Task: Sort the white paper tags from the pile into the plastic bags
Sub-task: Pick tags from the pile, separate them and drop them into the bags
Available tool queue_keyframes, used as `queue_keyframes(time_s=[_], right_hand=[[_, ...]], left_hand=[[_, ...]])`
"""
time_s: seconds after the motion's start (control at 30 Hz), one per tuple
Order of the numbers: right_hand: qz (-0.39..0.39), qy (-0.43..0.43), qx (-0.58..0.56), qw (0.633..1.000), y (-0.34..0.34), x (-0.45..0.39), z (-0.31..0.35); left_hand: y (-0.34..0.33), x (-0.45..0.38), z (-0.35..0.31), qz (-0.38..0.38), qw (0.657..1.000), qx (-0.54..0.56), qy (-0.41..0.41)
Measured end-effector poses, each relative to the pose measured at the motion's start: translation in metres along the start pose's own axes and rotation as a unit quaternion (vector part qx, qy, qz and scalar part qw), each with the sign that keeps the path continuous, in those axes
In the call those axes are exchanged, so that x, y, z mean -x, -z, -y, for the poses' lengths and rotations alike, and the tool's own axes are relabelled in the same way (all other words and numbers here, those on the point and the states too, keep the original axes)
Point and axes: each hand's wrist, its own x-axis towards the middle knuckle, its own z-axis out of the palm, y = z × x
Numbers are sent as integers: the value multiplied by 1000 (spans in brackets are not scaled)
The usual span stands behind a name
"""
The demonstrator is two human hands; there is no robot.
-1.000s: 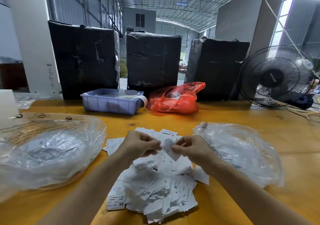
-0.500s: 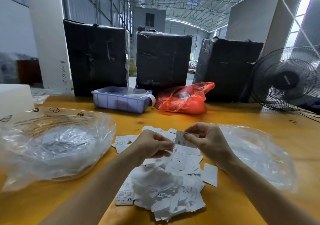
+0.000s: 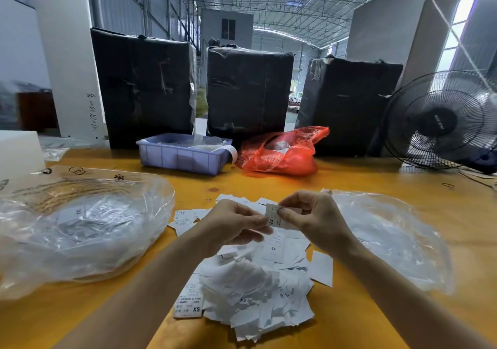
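Head view, tag pinched between hands

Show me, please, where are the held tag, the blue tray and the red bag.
held tag [image 3: 273, 215]: head view, on its printed face beside the XS mark.
blue tray [image 3: 180, 158]: head view, on its front wall.
red bag [image 3: 282, 155]: head view, on its bulging front.

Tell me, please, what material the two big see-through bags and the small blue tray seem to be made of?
Big see-through bag on the left and big see-through bag on the right: likely thin plastic film, glossy, crinkled, contents showing through. Small blue tray: probably rigid moulded plastic, matte, with ribbed walls.
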Motion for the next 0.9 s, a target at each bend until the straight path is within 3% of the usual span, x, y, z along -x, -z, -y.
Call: queue_keyframes(time_s=[0.23,0.7,0.9], right_hand=[[-45,16,-18,999,3,-1,2],[-52,27,-32,998,4,-2,3],[-41,42,20,998,-1,1,1]], left_hand=[[2,-1,1,-4,1000,-3,-7],[3,-1,2,-5,1000,3,-7],[2,-1,1,-5,1000,2,-4]])
